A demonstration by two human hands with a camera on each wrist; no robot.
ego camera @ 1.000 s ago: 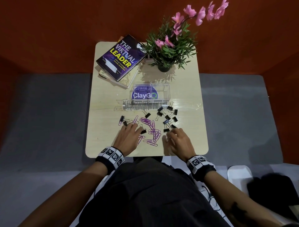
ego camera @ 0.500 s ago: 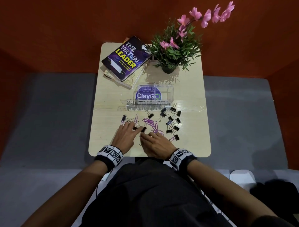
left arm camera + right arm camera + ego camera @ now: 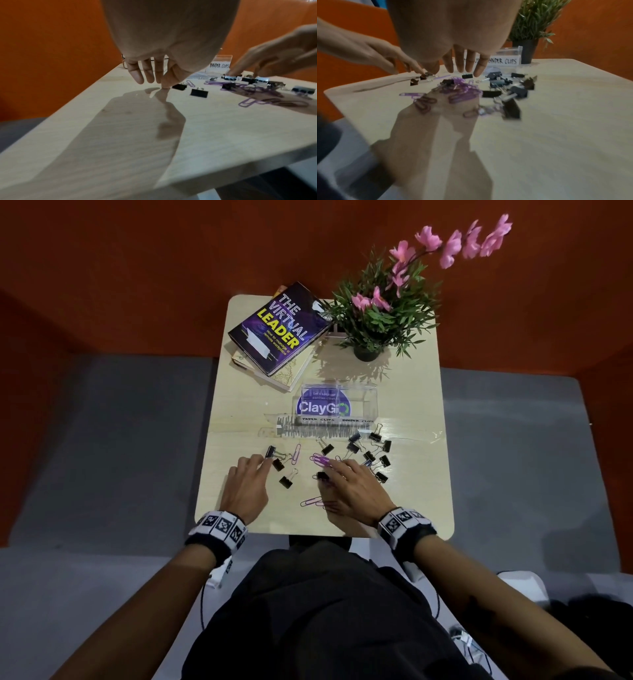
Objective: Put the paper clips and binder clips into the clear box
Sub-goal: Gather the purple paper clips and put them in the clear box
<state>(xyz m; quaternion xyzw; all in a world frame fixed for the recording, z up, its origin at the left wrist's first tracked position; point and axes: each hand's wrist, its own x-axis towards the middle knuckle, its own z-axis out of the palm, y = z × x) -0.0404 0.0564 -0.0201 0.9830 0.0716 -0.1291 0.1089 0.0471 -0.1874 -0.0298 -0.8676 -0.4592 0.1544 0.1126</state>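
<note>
The clear box (image 3: pixel 356 402), labelled for paper clips and binder clips, stands mid-table. In front of it lie several black binder clips (image 3: pixel 369 455) and purple paper clips (image 3: pixel 321 461). My left hand (image 3: pixel 248 484) is flat with straight fingers; its fingertips (image 3: pixel 165 86) touch the table beside a binder clip (image 3: pixel 179 86). My right hand (image 3: pixel 352 484) spreads straight fingers over the paper clip pile (image 3: pixel 460 89) and holds nothing. Two paper clips (image 3: pixel 313 502) lie near its thumb. The box (image 3: pixel 505 59) is just beyond its fingertips (image 3: pixel 465 66).
A stack of books (image 3: pixel 277 333) sits at the back left of the small wooden table (image 3: pixel 239 419). A potted plant with pink flowers (image 3: pixel 373 316) stands at the back right. A clear ruler (image 3: pixel 274 432) lies before the box. Orange walls surround the table.
My right hand came in from the right side and now hovers over the paper clip pile. My left hand slid a little left toward the binder clips there.
</note>
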